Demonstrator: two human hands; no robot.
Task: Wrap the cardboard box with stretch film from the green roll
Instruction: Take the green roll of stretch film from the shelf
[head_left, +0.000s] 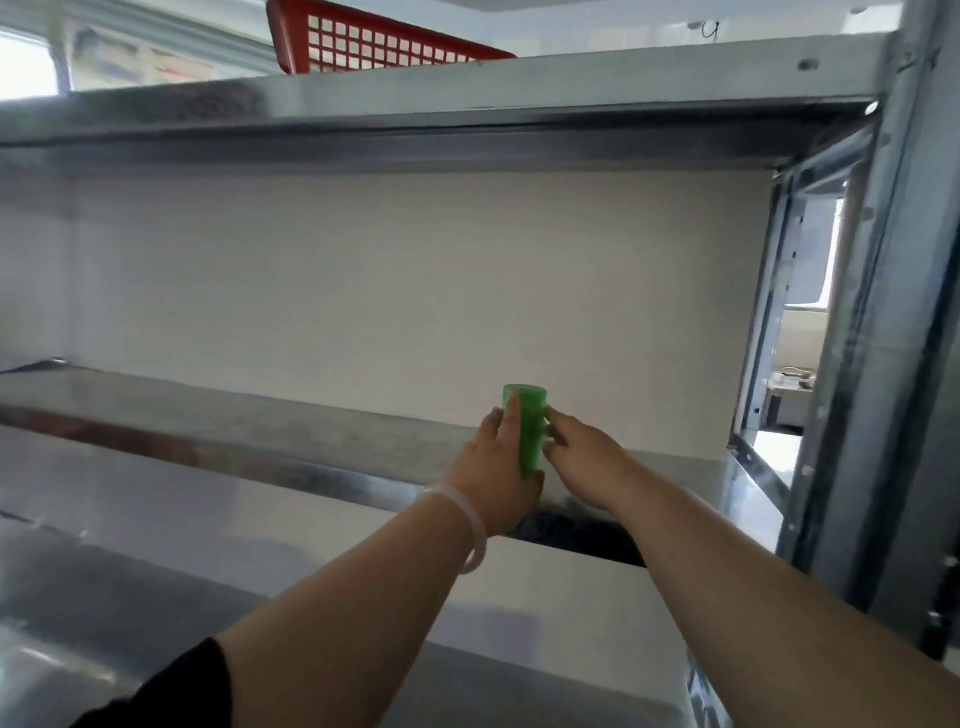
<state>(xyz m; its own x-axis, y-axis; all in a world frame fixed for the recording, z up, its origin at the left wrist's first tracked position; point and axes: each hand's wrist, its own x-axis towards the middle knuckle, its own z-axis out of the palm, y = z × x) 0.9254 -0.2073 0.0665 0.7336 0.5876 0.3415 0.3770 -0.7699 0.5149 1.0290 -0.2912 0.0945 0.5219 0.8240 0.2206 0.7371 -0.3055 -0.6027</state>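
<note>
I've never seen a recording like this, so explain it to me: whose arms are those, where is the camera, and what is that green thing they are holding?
There is no machine here. The one picture comes from a camera worn on a person's head, so you see their own bare arms reaching forward. The left hand, with a pale band on its wrist, grips a green roll of stretch film, held upright. The right hand pinches the roll's other side. They are at a metal shelf; whether the roll rests on it is hidden. A red basket sits on the shelf above. The cardboard box is not in view.
</note>
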